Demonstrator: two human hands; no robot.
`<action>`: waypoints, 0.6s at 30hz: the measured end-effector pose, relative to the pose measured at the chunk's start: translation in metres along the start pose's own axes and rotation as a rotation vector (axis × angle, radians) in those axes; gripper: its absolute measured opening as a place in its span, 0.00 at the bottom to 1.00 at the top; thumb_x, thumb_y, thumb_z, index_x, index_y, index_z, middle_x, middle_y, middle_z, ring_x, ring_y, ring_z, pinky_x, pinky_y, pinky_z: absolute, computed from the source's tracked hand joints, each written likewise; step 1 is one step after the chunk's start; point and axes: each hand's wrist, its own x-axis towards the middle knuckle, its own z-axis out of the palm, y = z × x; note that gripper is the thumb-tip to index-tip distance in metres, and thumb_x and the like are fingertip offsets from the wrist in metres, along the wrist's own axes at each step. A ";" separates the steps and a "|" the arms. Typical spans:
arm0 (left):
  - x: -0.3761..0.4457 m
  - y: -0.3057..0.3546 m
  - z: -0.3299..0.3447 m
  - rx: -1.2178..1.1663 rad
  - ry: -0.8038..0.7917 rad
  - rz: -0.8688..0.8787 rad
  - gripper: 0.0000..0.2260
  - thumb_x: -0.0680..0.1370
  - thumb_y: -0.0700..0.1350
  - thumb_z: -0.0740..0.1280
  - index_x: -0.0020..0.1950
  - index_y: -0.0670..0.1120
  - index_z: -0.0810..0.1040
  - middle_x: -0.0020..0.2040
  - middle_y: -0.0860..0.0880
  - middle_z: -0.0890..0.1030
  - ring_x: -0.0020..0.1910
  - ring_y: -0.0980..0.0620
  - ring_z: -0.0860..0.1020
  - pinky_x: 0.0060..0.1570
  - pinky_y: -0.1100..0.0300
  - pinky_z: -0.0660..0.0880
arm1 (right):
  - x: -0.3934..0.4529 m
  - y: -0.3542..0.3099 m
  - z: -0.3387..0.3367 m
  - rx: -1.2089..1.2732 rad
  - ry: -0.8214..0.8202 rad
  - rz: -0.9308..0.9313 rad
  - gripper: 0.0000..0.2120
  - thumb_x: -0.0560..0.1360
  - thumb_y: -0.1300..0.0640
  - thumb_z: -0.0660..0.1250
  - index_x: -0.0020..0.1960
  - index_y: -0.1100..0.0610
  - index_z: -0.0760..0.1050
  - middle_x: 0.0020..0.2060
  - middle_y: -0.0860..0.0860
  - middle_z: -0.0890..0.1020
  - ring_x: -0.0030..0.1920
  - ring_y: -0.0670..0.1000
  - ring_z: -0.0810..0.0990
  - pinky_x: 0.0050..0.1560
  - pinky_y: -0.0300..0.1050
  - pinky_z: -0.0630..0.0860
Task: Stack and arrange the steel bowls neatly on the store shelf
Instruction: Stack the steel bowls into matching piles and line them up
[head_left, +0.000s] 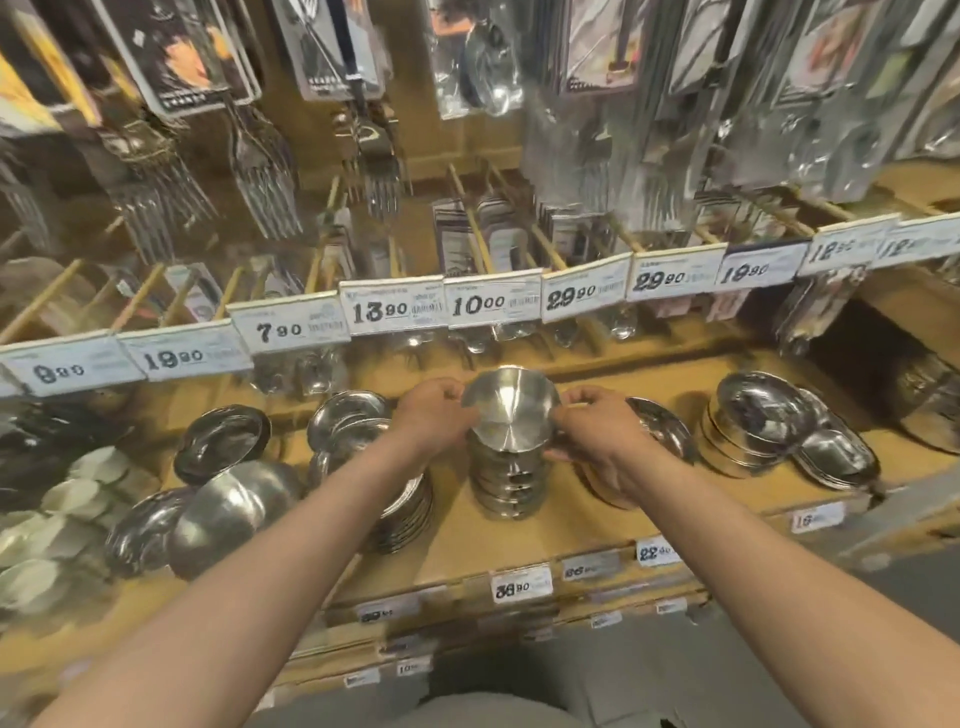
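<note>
A tall stack of small steel bowls (506, 483) stands mid-shelf on the wooden store shelf (566, 525). The top bowl (511, 410) sits on that stack with its shiny inside facing me. My left hand (434, 415) pinches its left rim and my right hand (597, 431) pinches its right rim. Other steel bowls stand in a stack left of it (395, 499), and a loose pair (208, 514) lies tipped over further left. More stacked bowls (763, 426) are at the right.
Price tags (395, 306) line the shelf edge above, with hanging forks (260, 171) and packaged utensils overhead. White dishes (78, 483) sit at far left. A steel plate (660, 426) leans behind my right hand. Lower shelf edges carry more price labels (519, 584).
</note>
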 end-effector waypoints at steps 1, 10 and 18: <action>0.001 0.000 0.001 0.003 0.029 -0.010 0.05 0.74 0.42 0.72 0.49 0.47 0.82 0.48 0.49 0.84 0.47 0.50 0.82 0.54 0.47 0.82 | 0.005 0.002 -0.001 -0.016 -0.010 0.006 0.08 0.72 0.66 0.71 0.47 0.58 0.74 0.42 0.59 0.83 0.31 0.53 0.85 0.39 0.52 0.86; 0.004 -0.005 0.022 0.058 0.153 -0.016 0.04 0.73 0.41 0.74 0.45 0.46 0.82 0.46 0.48 0.85 0.42 0.49 0.83 0.47 0.50 0.83 | 0.026 0.000 -0.008 -0.329 -0.026 -0.056 0.07 0.72 0.61 0.73 0.39 0.55 0.76 0.30 0.52 0.83 0.24 0.46 0.81 0.26 0.37 0.76; -0.003 -0.013 0.028 0.056 0.200 -0.041 0.05 0.76 0.43 0.72 0.48 0.47 0.78 0.48 0.46 0.83 0.41 0.51 0.81 0.36 0.57 0.78 | 0.030 0.001 -0.005 -0.429 -0.038 -0.147 0.04 0.71 0.60 0.72 0.40 0.52 0.80 0.33 0.52 0.85 0.31 0.52 0.85 0.44 0.54 0.85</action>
